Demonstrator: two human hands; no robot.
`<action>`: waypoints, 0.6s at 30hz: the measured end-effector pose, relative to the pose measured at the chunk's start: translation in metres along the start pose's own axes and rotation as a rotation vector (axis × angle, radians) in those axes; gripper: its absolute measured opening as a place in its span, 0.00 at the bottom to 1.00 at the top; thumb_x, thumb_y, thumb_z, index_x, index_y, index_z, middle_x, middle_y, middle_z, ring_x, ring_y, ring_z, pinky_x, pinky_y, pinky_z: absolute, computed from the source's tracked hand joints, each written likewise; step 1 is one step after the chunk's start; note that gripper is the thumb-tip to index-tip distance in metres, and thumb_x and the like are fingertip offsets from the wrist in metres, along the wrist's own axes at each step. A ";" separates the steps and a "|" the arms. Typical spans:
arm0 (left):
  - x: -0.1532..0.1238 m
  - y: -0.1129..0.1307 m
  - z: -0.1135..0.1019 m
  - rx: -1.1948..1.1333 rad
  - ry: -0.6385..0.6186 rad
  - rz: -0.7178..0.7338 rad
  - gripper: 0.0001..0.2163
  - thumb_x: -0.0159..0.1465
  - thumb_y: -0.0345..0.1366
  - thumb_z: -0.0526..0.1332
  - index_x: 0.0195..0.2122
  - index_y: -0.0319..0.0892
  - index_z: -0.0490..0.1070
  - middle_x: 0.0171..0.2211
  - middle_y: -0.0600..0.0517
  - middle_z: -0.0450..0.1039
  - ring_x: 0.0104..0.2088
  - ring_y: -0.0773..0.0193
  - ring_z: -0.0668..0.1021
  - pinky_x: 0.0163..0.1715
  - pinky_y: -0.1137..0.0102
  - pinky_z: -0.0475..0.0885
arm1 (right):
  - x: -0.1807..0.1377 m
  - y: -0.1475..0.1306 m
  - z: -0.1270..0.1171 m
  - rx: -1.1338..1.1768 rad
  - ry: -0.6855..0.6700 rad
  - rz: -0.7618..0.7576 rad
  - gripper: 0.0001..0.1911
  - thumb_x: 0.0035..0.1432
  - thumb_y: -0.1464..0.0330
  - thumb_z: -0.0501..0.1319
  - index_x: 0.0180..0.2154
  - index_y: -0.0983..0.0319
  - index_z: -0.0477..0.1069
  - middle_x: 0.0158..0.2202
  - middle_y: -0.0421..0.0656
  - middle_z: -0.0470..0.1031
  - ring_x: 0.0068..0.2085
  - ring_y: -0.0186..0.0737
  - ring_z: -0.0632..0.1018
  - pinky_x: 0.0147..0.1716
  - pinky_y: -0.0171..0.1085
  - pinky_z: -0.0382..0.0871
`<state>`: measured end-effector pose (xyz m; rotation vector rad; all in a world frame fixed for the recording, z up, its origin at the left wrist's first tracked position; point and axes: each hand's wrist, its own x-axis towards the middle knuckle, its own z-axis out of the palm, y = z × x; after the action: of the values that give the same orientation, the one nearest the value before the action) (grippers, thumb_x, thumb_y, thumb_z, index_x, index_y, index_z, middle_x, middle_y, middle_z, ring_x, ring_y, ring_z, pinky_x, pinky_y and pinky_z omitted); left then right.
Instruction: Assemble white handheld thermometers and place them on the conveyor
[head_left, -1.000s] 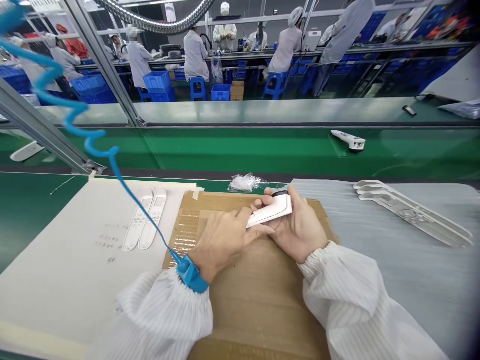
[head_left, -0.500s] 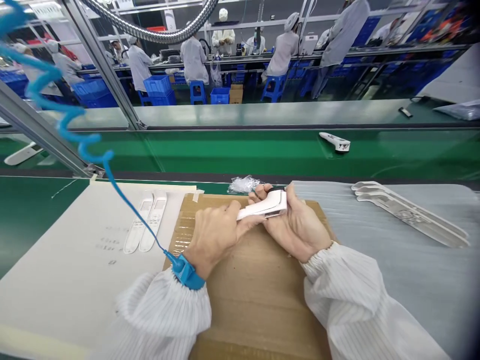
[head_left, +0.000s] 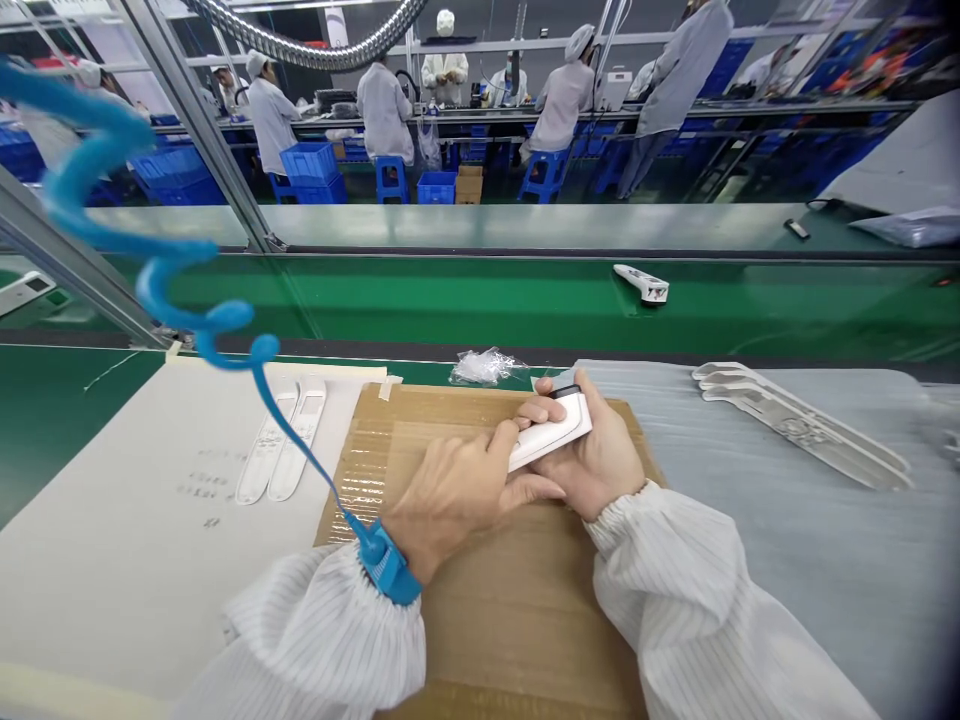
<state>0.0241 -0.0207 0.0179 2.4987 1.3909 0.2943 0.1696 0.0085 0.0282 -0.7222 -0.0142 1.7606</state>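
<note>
One white plastic casing (head_left: pixel 547 435), curved and glossy, gripped between both hands over a corrugated cardboard sheet (head_left: pixel 480 620): left hand (head_left: pixel 450 495) palm down, fingers across the top; right hand (head_left: pixel 592 450) cradling from below, thumb up the side. Two striped white sleeves (head_left: pixel 322 630), gathered at the cuffs. One blue wrist strap (head_left: pixel 386 565) with one coiled cord (head_left: pixel 150 270). Two white covers (head_left: pixel 298 430) on a paper sheet (head_left: pixel 112 560); three long white frames (head_left: pixel 802 425) on gray foam (head_left: pixel 825 590); one clear bag (head_left: pixel 486 367).

A cardboard sheet (head_left: pixel 480 610) lies on the worktop (head_left: pixel 60 430), two covers (head_left: pixel 255 450) on paper (head_left: pixel 112 560) to its left, foam (head_left: pixel 825 560) right, seemingly a bag (head_left: pixel 486 367) behind.
</note>
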 end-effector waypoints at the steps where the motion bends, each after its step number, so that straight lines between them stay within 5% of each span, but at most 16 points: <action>1: -0.001 0.002 0.001 0.012 -0.003 0.015 0.27 0.68 0.61 0.48 0.51 0.43 0.66 0.38 0.49 0.80 0.33 0.51 0.82 0.27 0.64 0.69 | -0.001 -0.001 0.000 -0.011 -0.006 -0.002 0.23 0.70 0.56 0.47 0.26 0.60 0.64 0.13 0.33 0.55 0.18 0.32 0.65 0.23 0.33 0.70; 6: -0.003 0.005 0.002 0.061 -0.008 0.015 0.22 0.69 0.57 0.52 0.47 0.43 0.68 0.36 0.49 0.79 0.32 0.51 0.81 0.28 0.65 0.70 | -0.005 -0.006 0.000 -0.149 -0.058 -0.055 0.27 0.69 0.53 0.46 0.20 0.59 0.62 0.10 0.34 0.51 0.14 0.33 0.61 0.17 0.33 0.66; 10: 0.003 -0.019 -0.006 0.012 0.014 -0.122 0.23 0.67 0.59 0.54 0.50 0.45 0.69 0.37 0.49 0.80 0.35 0.49 0.82 0.30 0.63 0.72 | 0.002 -0.004 -0.003 -0.280 -0.222 -0.050 0.23 0.68 0.51 0.52 0.32 0.60 0.73 0.23 0.40 0.72 0.29 0.40 0.77 0.34 0.40 0.77; 13: 0.006 -0.031 -0.010 -0.075 0.180 -0.182 0.23 0.67 0.56 0.57 0.56 0.48 0.67 0.45 0.50 0.80 0.43 0.49 0.82 0.38 0.61 0.74 | 0.006 0.003 -0.006 -0.375 -0.380 -0.043 0.17 0.66 0.53 0.59 0.41 0.60 0.75 0.41 0.43 0.79 0.46 0.42 0.79 0.52 0.42 0.74; 18: 0.005 -0.013 -0.003 -0.267 0.549 -0.079 0.22 0.69 0.50 0.58 0.60 0.45 0.62 0.57 0.48 0.73 0.57 0.57 0.74 0.58 0.61 0.69 | 0.003 0.025 -0.008 -0.401 -0.384 -0.111 0.11 0.64 0.61 0.64 0.43 0.60 0.77 0.46 0.45 0.80 0.55 0.44 0.76 0.61 0.46 0.67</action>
<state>0.0155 -0.0098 0.0164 2.2205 1.5049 1.1356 0.1513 0.0008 0.0113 -0.6398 -0.6710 1.7831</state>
